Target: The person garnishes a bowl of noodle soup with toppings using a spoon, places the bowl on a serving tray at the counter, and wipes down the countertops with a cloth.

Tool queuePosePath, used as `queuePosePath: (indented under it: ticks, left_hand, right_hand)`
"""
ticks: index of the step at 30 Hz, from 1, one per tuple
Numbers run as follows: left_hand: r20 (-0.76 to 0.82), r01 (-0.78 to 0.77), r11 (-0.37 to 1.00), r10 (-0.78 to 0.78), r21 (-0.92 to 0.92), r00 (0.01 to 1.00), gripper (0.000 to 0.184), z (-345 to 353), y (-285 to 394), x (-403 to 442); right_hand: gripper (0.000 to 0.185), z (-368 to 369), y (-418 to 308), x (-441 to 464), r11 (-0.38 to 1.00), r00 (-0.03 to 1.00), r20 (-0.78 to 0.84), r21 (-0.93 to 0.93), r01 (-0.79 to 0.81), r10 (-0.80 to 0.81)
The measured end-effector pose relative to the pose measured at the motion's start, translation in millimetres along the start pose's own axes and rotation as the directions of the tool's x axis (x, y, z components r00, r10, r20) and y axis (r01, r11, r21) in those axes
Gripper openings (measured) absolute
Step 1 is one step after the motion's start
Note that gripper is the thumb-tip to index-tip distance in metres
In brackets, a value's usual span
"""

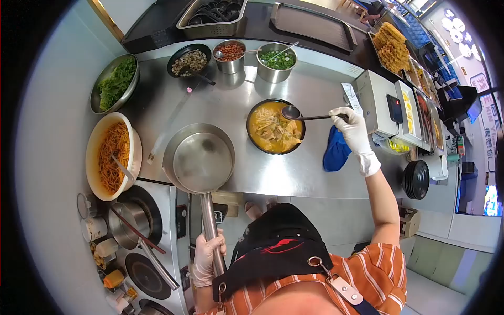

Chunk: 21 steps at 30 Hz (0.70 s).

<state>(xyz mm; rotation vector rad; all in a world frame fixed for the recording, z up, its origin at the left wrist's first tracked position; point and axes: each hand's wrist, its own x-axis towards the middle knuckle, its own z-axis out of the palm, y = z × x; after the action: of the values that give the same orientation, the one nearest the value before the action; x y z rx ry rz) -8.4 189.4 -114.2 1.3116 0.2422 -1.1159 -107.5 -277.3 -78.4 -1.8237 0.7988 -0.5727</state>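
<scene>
Orange shreds (113, 163) fill a white bowl (137, 152) at far left, nearer the wearer than the steel bowl of greens (135, 84). Next comes a steel pan (203, 163) at the counter (273, 178)'s near edge, its handle held by the closed left grip (209, 254). 3 topping containers (230, 66) line the back. A black bowl (249, 135) of soup sits right of the pan, a dark ladle (290, 112) over its rim, handle pinched in the narrow right grip (340, 116), near a blue cloth (335, 152).

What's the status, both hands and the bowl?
Left hand gripping pan by its handle. Right hand holding spoon at soup bowl's rim. Nothing seen between pan and bowl.
</scene>
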Motion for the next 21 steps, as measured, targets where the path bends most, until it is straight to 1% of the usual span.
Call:
queuePosePath:
  ticks: [2, 4, 7, 8, 12, 14, 15, 17, 21]
  left_hand:
    - [-0.003, -0.007, 1.000, 0.007, -0.003, 1.000, 0.033, 5.3, -1.2, -3.1]
    - [-0.016, -0.022, 1.000, 0.022, -0.004, 1.000, 0.033, 14.1, -1.8, -6.7]
    - [-0.047, -0.028, 0.999, 0.027, -0.021, 0.999, 0.032, 25.6, -3.6, -10.8]
    - [-0.050, -0.032, 0.999, 0.030, -0.021, 0.998, 0.032, 28.4, -4.6, -11.3]
    - [-0.102, -0.062, 0.997, 0.057, -0.047, 0.993, 0.031, 39.5, -6.2, -13.9]
    - [-0.123, -0.065, 0.996, 0.058, -0.054, 0.991, 0.031, 42.5, -6.9, -15.2]
    - [-0.123, -0.072, 0.996, 0.064, -0.060, 0.990, 0.031, 42.4, -8.6, -15.2]
    - [-0.127, -0.078, 0.995, 0.070, -0.065, 0.990, 0.031, 43.7, -10.8, -15.1]
    - [-0.142, -0.089, 0.994, 0.078, -0.067, 0.987, 0.031, 50.3, -10.3, -15.3]
  right_hand:
    - [0.008, 7.0, 11.7, 7.2, 0.999, 1.000, -0.010, -0.026, 0.027, -0.027]
    - [0.008, 11.5, 21.1, 14.5, 0.997, 0.998, 0.020, -0.044, 0.063, -0.062]
    - [0.008, 16.0, 31.1, 22.0, 0.998, 0.997, 0.059, -0.036, 0.059, -0.057]
    - [0.008, 17.8, 39.5, 25.9, 0.998, 0.996, 0.068, 0.002, 0.065, -0.065]
    - [0.009, 15.7, 55.1, 36.1, 0.996, 0.993, 0.090, 0.032, 0.078, -0.081]
    - [0.011, 13.6, 54.7, 37.0, 0.991, 0.988, 0.099, -0.054, 0.127, -0.121]
    - [0.011, 12.3, 54.2, 37.8, 0.991, 0.988, 0.100, -0.051, 0.127, -0.121]
    - [0.013, 9.7, 53.3, 40.1, 0.985, 0.989, 0.121, -0.138, 0.104, -0.087]
    - [0.013, 8.3, 59.8, 46.6, 0.981, 0.988, 0.116, -0.155, 0.119, -0.102]
